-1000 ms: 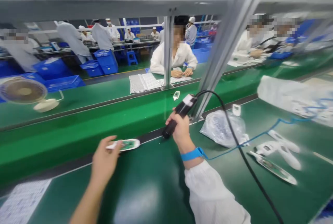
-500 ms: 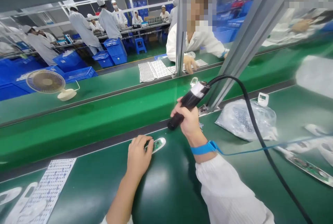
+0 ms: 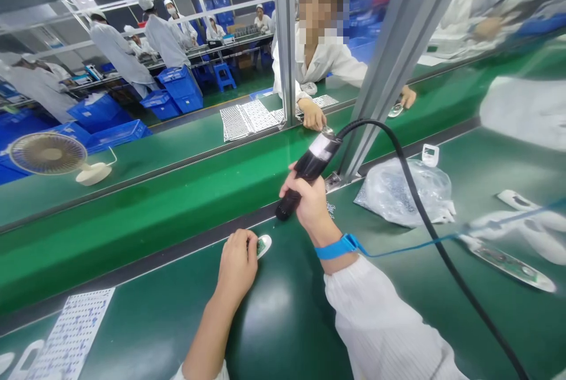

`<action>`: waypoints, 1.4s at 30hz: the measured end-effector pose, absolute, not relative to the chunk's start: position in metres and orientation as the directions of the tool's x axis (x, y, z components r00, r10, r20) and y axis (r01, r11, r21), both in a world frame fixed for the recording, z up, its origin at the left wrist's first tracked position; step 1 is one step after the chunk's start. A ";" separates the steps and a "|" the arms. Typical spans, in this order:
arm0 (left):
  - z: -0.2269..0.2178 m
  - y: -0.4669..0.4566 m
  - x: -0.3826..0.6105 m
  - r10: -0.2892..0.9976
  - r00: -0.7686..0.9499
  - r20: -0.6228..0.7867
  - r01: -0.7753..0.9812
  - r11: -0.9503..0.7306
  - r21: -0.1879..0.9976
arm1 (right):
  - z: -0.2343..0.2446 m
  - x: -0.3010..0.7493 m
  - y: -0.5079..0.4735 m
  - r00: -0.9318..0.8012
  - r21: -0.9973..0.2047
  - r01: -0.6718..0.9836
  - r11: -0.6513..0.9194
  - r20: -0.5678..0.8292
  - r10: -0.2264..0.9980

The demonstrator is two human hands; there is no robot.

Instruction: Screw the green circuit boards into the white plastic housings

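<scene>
Near belt, mid-length, far edge. Left hand [image 3: 236, 268] closed down over a white plastic housing [image 3: 264, 245], a green circuit board showing past the fingers. Right hand [image 3: 309, 203] in a full, tight wrap around a black electric screwdriver [image 3: 312, 168], its lower end held just above the belt, near the housing but not touching it. Bit hidden. Black power cable [image 3: 435, 233] looped from the tool's top end toward the near right corner. Blue wrist strap [image 3: 338, 247] on the right wrist.

Containers: clear plastic bag [image 3: 398, 191] lay right of the right hand, by the foot of an aluminium post [image 3: 384, 68], holding small items too blurred to identify. Blue plastic crates [image 3: 179, 88] stood on the floor beyond the far line; contents mostly out of sight. Another board-fitted housing [image 3: 508, 268] lay toward the belt's right edge.
</scene>
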State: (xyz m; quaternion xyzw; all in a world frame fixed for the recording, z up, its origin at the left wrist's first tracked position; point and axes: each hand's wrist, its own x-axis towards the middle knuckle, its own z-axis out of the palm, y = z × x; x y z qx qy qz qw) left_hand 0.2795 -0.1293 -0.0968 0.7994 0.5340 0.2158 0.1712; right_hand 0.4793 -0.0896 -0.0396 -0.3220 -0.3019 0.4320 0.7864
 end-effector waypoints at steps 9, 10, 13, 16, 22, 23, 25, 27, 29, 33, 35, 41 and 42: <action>-0.088 -0.133 0.282 0.879 0.430 0.205 0.731 -0.472 0.493 | -0.039 0.481 -0.090 0.455 -0.766 -0.478 0.429 0.202 0.867; -0.087 -0.134 0.282 0.873 0.440 0.209 0.726 -0.484 0.488 | -0.039 0.481 -0.090 0.457 -0.767 -0.479 0.427 0.197 0.867; -0.084 -0.135 0.284 0.856 0.473 0.209 0.717 -0.512 0.473 | -0.037 0.480 -0.091 0.465 -0.768 -0.481 0.422 0.184 0.866; -0.085 -0.135 0.284 0.851 0.489 0.193 0.714 -0.518 0.472 | -0.036 0.480 -0.091 0.467 -0.771 -0.483 0.415 0.175 0.867; -0.086 -0.136 0.282 0.837 0.518 0.175 0.698 -0.532 0.479 | -0.035 0.480 -0.093 0.467 -0.774 -0.484 0.407 0.165 0.869; -0.086 -0.136 0.282 0.836 0.518 0.179 0.698 -0.534 0.476 | -0.035 0.480 -0.093 0.468 -0.775 -0.482 0.409 0.167 0.868; -0.086 -0.136 0.283 0.836 0.517 0.185 0.697 -0.536 0.475 | -0.035 0.480 -0.092 0.471 -0.774 -0.479 0.413 0.171 0.866; -0.086 -0.136 0.283 0.834 0.519 0.188 0.691 -0.539 0.482 | -0.036 0.481 -0.092 0.471 -0.774 -0.478 0.415 0.173 0.865; -0.087 -0.137 0.283 0.830 0.525 0.186 0.684 -0.542 0.488 | -0.037 0.481 -0.092 0.471 -0.775 -0.479 0.413 0.170 0.866; -0.088 -0.137 0.282 0.830 0.529 0.177 0.689 -0.542 0.482 | -0.037 0.481 -0.091 0.471 -0.774 -0.485 0.408 0.162 0.867; -0.089 -0.137 0.282 0.837 0.519 0.173 0.701 -0.533 0.474 | -0.037 0.480 -0.091 0.471 -0.772 -0.488 0.407 0.160 0.868; -0.095 -0.139 0.286 0.852 0.492 0.179 0.749 -0.519 0.411 | -0.037 0.480 -0.092 0.474 -0.775 -0.482 0.410 0.163 0.865; -0.096 -0.139 0.288 0.854 0.489 0.178 0.755 -0.516 0.404 | -0.037 0.480 -0.092 0.474 -0.776 -0.479 0.409 0.164 0.865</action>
